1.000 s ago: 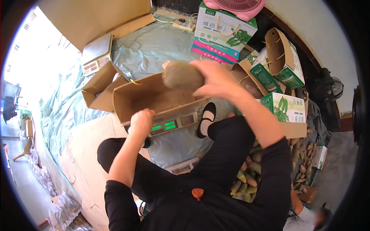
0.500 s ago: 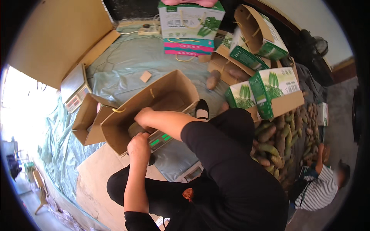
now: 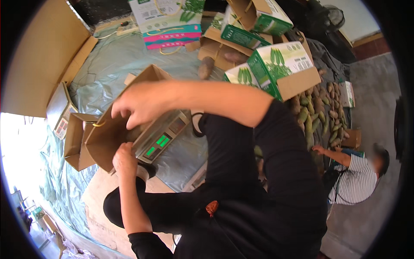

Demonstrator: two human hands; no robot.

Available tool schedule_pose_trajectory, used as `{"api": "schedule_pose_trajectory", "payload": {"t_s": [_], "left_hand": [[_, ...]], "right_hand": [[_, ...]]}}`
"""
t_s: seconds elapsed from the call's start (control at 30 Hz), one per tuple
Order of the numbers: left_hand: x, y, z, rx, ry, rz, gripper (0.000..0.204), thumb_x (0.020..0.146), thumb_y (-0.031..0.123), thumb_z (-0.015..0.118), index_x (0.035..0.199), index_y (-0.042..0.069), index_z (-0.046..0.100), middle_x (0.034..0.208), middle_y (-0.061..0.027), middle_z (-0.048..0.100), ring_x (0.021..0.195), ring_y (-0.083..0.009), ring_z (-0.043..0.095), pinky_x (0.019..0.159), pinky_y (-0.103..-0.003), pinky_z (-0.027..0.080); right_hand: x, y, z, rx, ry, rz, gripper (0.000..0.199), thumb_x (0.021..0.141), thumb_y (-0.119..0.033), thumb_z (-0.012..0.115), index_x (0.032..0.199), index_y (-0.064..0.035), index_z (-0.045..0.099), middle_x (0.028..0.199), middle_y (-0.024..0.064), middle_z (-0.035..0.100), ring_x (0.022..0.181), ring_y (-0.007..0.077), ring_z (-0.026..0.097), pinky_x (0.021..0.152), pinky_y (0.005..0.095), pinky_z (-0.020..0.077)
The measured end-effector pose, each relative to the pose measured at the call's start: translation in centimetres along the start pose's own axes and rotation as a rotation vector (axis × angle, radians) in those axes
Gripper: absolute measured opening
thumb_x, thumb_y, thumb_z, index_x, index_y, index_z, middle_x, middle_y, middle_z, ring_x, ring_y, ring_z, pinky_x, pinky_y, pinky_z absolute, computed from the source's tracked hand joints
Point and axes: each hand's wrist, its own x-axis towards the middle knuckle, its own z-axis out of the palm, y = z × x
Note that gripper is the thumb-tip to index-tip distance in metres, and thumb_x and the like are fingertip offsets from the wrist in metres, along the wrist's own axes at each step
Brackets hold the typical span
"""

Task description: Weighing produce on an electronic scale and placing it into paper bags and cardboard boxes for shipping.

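An open cardboard box (image 3: pixel 97 140) stands tilted in front of me, on or against a scale with a lit green display (image 3: pixel 157 146). My left hand (image 3: pixel 125 160) grips the box's near edge, fingers closed on the cardboard. Above the box opening, my right hand (image 3: pixel 144 101) is blurred by motion, its fingers apart with nothing visible in them. My right forearm and hand hide much of the box's inside, so its contents cannot be made out. A yellow cord handle (image 3: pixel 99 124) shows at the box's left end.
A smaller open carton (image 3: pixel 77 149) and a second scale (image 3: pixel 62 112) stand left. Printed green-and-white boxes (image 3: pixel 282 64) and a heap of long green and brown root vegetables (image 3: pixel 317 112) lie right. A co-worker in a striped shirt (image 3: pixel 355 181) reaches toward the heap.
My right hand has risen out of the box, where it was beside a rounded brown thing. My left hand stays at the near edge. The whole view has shifted, and more of the scale shows.
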Motion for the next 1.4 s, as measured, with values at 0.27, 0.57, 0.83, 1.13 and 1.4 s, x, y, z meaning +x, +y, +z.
{"api": "schedule_pose_trajectory", "payload": {"t_s": [0.27, 0.57, 0.83, 1.13, 1.4], "left_hand": [[0.4, 0.1, 0.0, -0.019, -0.002, 0.030, 0.026, 0.075, 0.007, 0.064, 0.101, 0.005, 0.063, 0.095, -0.0154, 0.063, 0.089, -0.0353, 0.060, 0.076, -0.042, 0.048], [0.2, 0.4, 0.4, -0.005, -0.017, 0.023, 0.026, 0.078, 0.008, 0.063, 0.103, 0.003, 0.062, 0.098, -0.0165, 0.063, 0.091, -0.0356, 0.060, 0.078, -0.041, 0.048], [0.7, -0.5, 1.3, -0.030, -0.017, 0.061, 0.021, 0.078, 0.009, 0.062, 0.098, 0.002, 0.062, 0.091, -0.0164, 0.063, 0.085, -0.0358, 0.061, 0.074, -0.041, 0.047], [0.3, -1.3, 1.6, 0.054, 0.168, 0.102, 0.019, 0.077, 0.010, 0.061, 0.095, 0.002, 0.060, 0.089, -0.0157, 0.061, 0.086, -0.0353, 0.060, 0.073, -0.041, 0.046], [-0.6, -0.5, 1.1, 0.015, 0.123, 0.025, 0.022, 0.077, 0.010, 0.062, 0.098, 0.005, 0.061, 0.097, -0.0126, 0.062, 0.093, -0.0334, 0.059, 0.079, -0.040, 0.047]], "right_hand": [[-25.4, 4.2, -3.0, -0.006, 0.492, 0.532, 0.023, 0.082, -0.019, 0.063, 0.098, -0.0023, 0.063, 0.088, 0.0066, 0.065, 0.079, 0.0151, 0.060, 0.071, 0.0290, 0.0483], [-46.4, 19.1, 18.6, -0.033, 0.505, 1.357, 0.021, 0.073, -0.017, 0.065, 0.089, -0.0042, 0.066, 0.090, 0.0164, 0.067, 0.086, 0.0312, 0.064, 0.077, 0.0379, 0.0501], [-50.8, 19.3, 25.1, -0.015, 0.218, 1.755, 0.031, 0.080, -0.012, 0.056, 0.111, -0.0086, 0.058, 0.115, 0.0144, 0.059, 0.103, 0.0310, 0.058, 0.088, 0.0411, 0.0477], [-55.1, 17.3, 21.9, -0.623, 0.209, 1.883, 0.038, 0.080, -0.009, 0.061, 0.115, -0.0174, 0.050, 0.119, 0.0022, 0.050, 0.115, 0.0230, 0.047, 0.088, 0.0426, 0.0427], [-53.4, 19.3, 22.3, -0.605, -0.157, 1.749, 0.061, 0.076, -0.008, 0.067, 0.129, -0.0242, 0.044, 0.130, 0.0034, 0.045, 0.122, 0.0229, 0.043, 0.092, 0.0461, 0.0416]]}}
